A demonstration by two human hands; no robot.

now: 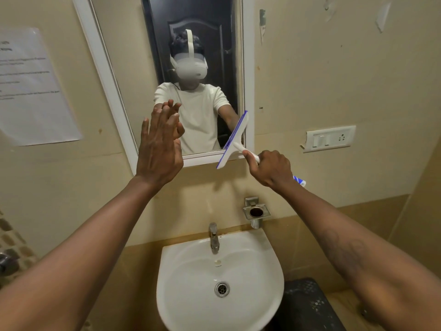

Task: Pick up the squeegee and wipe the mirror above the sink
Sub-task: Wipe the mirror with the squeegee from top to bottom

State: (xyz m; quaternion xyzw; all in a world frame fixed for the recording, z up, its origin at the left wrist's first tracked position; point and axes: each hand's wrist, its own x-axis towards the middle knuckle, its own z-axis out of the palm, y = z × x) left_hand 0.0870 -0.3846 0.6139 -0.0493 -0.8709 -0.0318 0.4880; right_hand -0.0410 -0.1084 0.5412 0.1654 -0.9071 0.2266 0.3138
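The white-framed mirror (133, 68) hangs on the wall above the white sink (191, 263). My right hand (269, 168) grips the white handle of the squeegee (232, 139). Its blue-edged blade lies tilted against the mirror's lower right corner, crossing the frame. My left hand (160, 149) is flat with straight fingers against the lower left part of the glass, its reflection meeting the fingertips. The handle's blue-and-white end sticks out behind my right hand.
A steel tap (214, 237) stands at the sink's back edge. A steel holder (256, 212) is fixed to the wall right of it. A switch plate (329, 139) sits right of the mirror, a paper notice (31, 89) left. A dark bin (307, 304) stands lower right.
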